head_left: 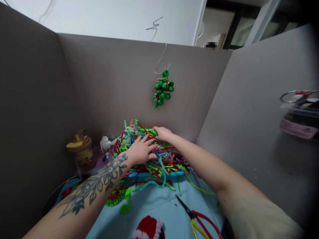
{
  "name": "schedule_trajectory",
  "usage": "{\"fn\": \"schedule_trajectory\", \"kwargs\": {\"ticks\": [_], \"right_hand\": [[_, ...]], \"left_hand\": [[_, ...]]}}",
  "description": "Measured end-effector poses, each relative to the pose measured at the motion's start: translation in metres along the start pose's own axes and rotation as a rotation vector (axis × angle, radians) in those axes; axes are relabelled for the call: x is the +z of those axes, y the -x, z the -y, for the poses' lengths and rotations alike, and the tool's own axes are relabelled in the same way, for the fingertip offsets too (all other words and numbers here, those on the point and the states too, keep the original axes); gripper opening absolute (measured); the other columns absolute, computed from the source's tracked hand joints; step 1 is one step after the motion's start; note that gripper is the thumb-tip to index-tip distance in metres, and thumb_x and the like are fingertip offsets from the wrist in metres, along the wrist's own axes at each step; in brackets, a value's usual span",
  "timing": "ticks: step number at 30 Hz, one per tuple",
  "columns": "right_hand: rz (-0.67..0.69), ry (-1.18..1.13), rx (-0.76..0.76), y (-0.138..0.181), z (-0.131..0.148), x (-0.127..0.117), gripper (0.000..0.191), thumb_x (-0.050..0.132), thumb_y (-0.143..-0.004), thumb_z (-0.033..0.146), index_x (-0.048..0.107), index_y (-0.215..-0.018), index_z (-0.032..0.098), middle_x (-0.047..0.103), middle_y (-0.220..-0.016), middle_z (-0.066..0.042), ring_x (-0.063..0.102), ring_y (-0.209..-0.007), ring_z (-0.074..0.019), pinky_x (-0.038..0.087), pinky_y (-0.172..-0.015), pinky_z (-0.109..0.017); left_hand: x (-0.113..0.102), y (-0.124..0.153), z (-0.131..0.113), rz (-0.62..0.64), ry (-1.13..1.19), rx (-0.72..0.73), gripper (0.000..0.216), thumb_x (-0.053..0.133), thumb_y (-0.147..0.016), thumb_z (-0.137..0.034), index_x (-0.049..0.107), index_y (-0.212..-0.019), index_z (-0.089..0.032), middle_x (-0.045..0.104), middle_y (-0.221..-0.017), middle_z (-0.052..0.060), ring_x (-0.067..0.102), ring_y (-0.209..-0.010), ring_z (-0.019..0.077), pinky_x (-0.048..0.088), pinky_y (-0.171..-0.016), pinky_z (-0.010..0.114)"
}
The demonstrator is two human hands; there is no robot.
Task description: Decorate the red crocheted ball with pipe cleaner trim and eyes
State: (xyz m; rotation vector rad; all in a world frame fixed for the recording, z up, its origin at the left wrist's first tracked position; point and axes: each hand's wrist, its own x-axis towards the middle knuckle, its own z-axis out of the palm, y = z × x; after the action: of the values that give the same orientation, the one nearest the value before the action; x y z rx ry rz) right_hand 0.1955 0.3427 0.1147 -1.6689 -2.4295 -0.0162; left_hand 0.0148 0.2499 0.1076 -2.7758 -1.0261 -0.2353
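A tangled heap of colourful pipe cleaners (159, 159) lies at the back of the blue table (154, 205). My left hand (141, 151) rests flat on top of the heap with its fingers stretched out. Just behind it, my right hand (161, 132) curls its fingers into the green strands at the top of the pile. A green and red pipe-cleaner ornament (163, 89) hangs from a wire hook on the grey partition above the heap.
Grey partition walls (37, 99) enclose the table on three sides. Red-and-yellow-handled cutters (196, 217) lie at the front right. A red and white fuzzy piece (149, 228) sits at the front edge, green pieces (117, 197) lie left, stacked spools (80, 148) stand in the back-left corner.
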Motion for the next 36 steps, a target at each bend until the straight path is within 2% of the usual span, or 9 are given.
{"fn": "schedule_trajectory", "kwargs": {"ticks": [4,10,14,16,21,26,29,32,36], "right_hand": [[-0.212,-0.035,0.020,-0.008,-0.007,-0.011,0.039,0.048,-0.077,0.009,0.056,-0.113,0.023,0.062,-0.113,-0.007,0.056,-0.102,-0.0222,0.042,-0.081,-0.030],[-0.524,0.038,-0.087,0.014,-0.006,-0.025,0.041,0.049,-0.076,0.011,0.054,-0.117,0.015,0.060,-0.108,-0.012,0.048,-0.103,-0.0264,0.037,-0.088,-0.037],[-0.298,0.182,-0.545,0.053,0.000,0.001,0.051,0.054,-0.083,0.032,0.044,-0.130,0.015,0.056,-0.114,-0.016,0.043,-0.109,-0.0282,0.032,-0.092,-0.042],[-0.180,0.197,-0.679,0.069,-0.001,0.018,0.049,0.050,-0.087,0.030,0.041,-0.133,0.017,0.054,-0.119,-0.015,0.043,-0.112,-0.0255,0.033,-0.093,-0.041],[-0.215,0.210,-0.692,0.080,-0.008,0.038,0.040,0.041,-0.093,0.019,0.041,-0.133,0.019,0.054,-0.123,-0.012,0.044,-0.113,-0.0223,0.035,-0.092,-0.038],[-0.304,0.295,-0.749,0.079,-0.002,0.043,0.034,0.039,-0.094,0.017,0.047,-0.127,0.018,0.058,-0.118,-0.010,0.049,-0.106,-0.0210,0.038,-0.087,-0.038],[-0.345,0.347,-0.823,0.081,0.003,0.040,0.030,0.037,-0.095,0.017,0.052,-0.121,0.017,0.062,-0.112,-0.011,0.051,-0.100,-0.0199,0.039,-0.083,-0.037],[-0.386,0.383,-0.895,0.080,-0.001,0.032,0.027,0.037,-0.094,0.017,0.057,-0.113,0.016,0.064,-0.107,-0.010,0.054,-0.089,-0.0183,0.039,-0.077,-0.035],[-0.363,0.357,-0.794,0.074,-0.018,0.029,0.026,0.040,-0.092,0.015,0.061,-0.108,0.015,0.065,-0.106,-0.012,0.055,-0.088,-0.0185,0.040,-0.076,-0.035]], "left_hand": [[0.031,0.005,0.027,0.209,0.066,-0.176,0.053,0.022,-0.090,-0.055,0.042,-0.134,-0.032,0.039,-0.142,0.008,0.034,-0.130,0.0316,0.027,-0.102,0.051],[0.033,0.010,0.028,0.189,0.097,-0.197,0.054,0.023,-0.090,-0.056,0.040,-0.135,-0.033,0.037,-0.144,0.008,0.031,-0.132,0.0304,0.024,-0.104,0.050],[0.025,0.021,0.025,0.136,0.116,-0.152,0.056,0.025,-0.090,-0.055,0.039,-0.136,-0.028,0.039,-0.143,0.008,0.038,-0.129,0.0278,0.029,-0.103,0.045],[0.022,0.031,0.027,0.116,0.126,-0.132,0.053,0.028,-0.090,-0.052,0.041,-0.135,-0.026,0.041,-0.141,0.008,0.040,-0.127,0.0261,0.032,-0.102,0.041],[0.010,0.050,0.029,0.089,0.191,-0.126,0.041,0.037,-0.090,-0.040,0.054,-0.124,-0.023,0.057,-0.127,0.006,0.054,-0.113,0.0197,0.040,-0.094,0.029],[-0.011,0.043,0.019,-0.070,0.032,-0.414,0.033,0.037,-0.090,-0.033,0.066,-0.096,-0.020,0.069,-0.090,0.006,0.063,-0.085,0.0183,0.046,-0.075,0.027],[-0.017,0.031,0.019,-0.185,-0.072,-0.277,0.028,0.040,-0.088,-0.020,0.063,-0.103,-0.019,0.065,-0.103,0.009,0.059,-0.097,0.0195,0.044,-0.084,0.031],[-0.015,0.024,0.027,-0.121,-0.121,-0.161,0.028,0.042,-0.085,-0.014,0.062,-0.104,-0.017,0.064,-0.106,0.012,0.056,-0.104,0.0222,0.040,-0.092,0.037],[0.002,0.032,0.038,0.066,-0.096,-0.317,0.025,0.043,-0.080,-0.010,0.066,-0.091,-0.015,0.067,-0.094,0.012,0.061,-0.092,0.0209,0.045,-0.086,0.033]]}}
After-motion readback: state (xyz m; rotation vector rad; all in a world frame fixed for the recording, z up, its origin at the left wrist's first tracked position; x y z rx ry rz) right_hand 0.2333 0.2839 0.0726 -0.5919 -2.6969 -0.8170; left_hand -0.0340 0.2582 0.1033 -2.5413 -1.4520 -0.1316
